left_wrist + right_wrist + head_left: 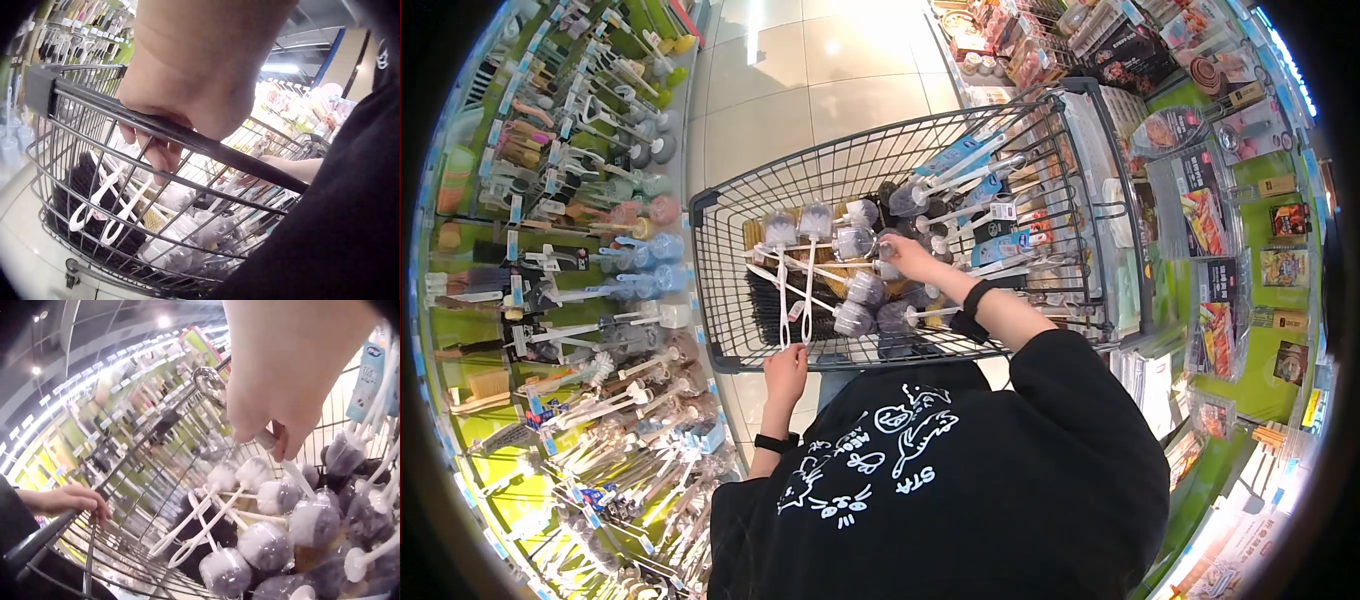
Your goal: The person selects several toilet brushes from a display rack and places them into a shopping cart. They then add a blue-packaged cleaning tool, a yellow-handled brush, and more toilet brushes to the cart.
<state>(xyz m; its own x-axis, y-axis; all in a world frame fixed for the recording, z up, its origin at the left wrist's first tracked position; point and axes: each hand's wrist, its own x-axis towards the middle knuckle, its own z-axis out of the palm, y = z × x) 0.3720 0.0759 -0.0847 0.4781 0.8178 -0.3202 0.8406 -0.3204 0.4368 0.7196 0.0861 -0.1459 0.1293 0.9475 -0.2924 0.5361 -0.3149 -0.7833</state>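
Observation:
My left hand (786, 372) (187, 94) (72, 501) hooks its fingers over the dark rim (219, 150) of a wire shopping cart (713, 345). Between thumb and fingers, my right hand (912, 262) (275, 406) pinches the upper end of a white brush handle (299, 478), whose plastic-wrapped round head (314, 520) is among the others in the cart. Two white looped handles (782, 300) (125, 215) lean toward the rim near my left hand. Several wrapped brush heads (855, 318) (265, 545) lie around, with black bristles (78, 187) beside them.
Shelves of hanging brushes (635, 255) line the left side; packaged goods (1200, 215) hang along the right. A tiled aisle (775, 100) runs beyond the cart. Blue-labelled packs (960, 155) (369, 378) stand at the cart's right part.

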